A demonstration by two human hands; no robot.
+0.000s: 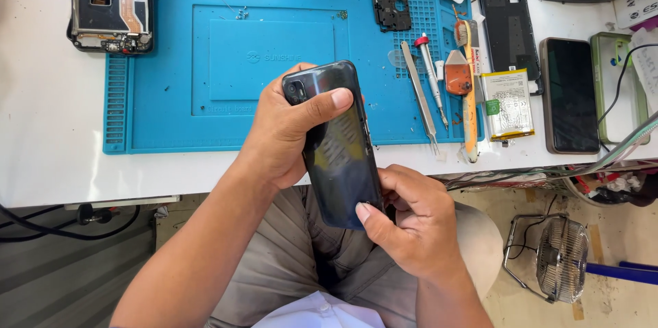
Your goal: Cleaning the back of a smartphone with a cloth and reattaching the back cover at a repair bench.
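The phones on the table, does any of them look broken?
Yes. The phone at the mat's top left corner lies opened up, insides showing. A loose battery and a bare black back cover lie right of the blue mat.

I grip a glossy black smartphone (339,150), back side up, with my left hand (284,132) wrapped around its camera end, thumb across the back. My right hand (411,222) pinches its lower corner at five o'clock. Beyond, at twelve o'clock, lies a blue silicone repair mat (226,61); metal tweezers (419,95) rest at two o'clock.
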